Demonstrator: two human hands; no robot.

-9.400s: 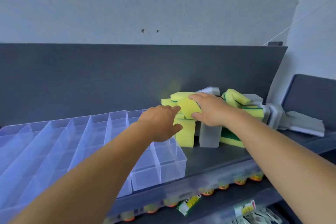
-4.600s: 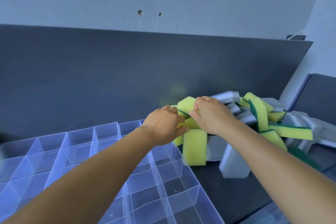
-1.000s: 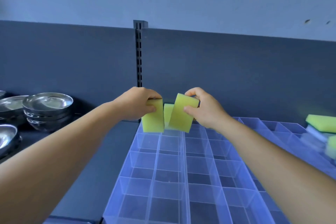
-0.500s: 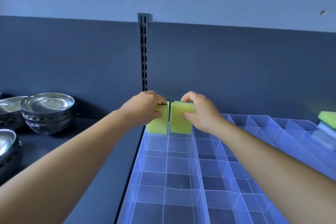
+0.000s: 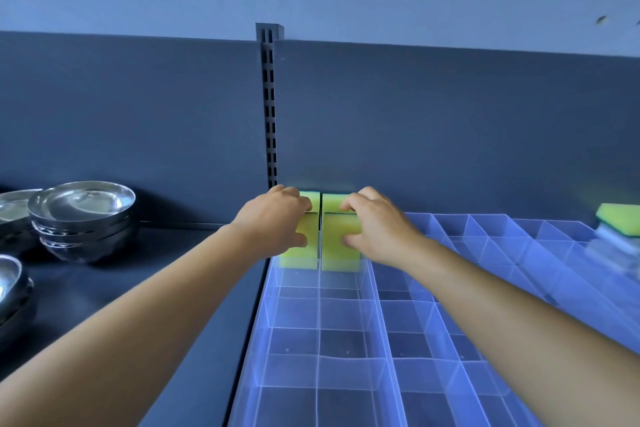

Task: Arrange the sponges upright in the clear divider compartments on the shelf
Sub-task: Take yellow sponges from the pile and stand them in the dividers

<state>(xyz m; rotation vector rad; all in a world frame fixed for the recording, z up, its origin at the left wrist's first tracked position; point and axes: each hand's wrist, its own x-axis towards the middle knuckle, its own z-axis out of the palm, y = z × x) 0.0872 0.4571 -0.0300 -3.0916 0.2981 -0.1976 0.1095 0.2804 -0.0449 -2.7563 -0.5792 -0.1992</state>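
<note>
Forearms: both reach forward over the clear divider tray (image 5: 346,371), whose near compartments hold nothing.
Left hand (image 5: 273,218): fingers curled over the top of the left sponge (image 5: 306,253), thumb on its near face, closed on it.
Right hand (image 5: 377,229): same pinch, closed on the right sponge (image 5: 337,253).
Sponges: yellow, upright, side by side in the two far-left back-row compartments, a divider wall between them.
Change: half a second ago they sat higher; now their lower parts are down inside the tray.
Room: dark back panel (image 5: 450,132) directly behind; steel bowls (image 5: 83,215) well apart at left; a sponge stack (image 5: 620,224) far right.
</note>
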